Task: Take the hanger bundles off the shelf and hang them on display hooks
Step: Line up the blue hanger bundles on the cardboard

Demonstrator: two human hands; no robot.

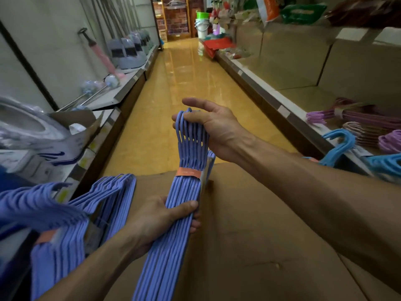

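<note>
A bundle of periwinkle-blue hangers [173, 231] with an orange paper band lies along a large cardboard box [249, 235]. My left hand [160, 220] grips the bundle around its middle. My right hand [208, 124] holds the hook ends at the far tip, with the index finger stretched out. A second blue hanger bundle [71, 224] hangs at the lower left, beside my left forearm. On the right shelf [282, 101] lie purple hanger bundles [355, 118] and light-blue hangers [340, 146].
The aisle floor [186, 83] runs ahead, yellow and glossy. On the left shelf stand dustpan sets [130, 51] and mop handles, with a bagged item in a box [39, 131] nearer. Buckets and red goods sit at the far end.
</note>
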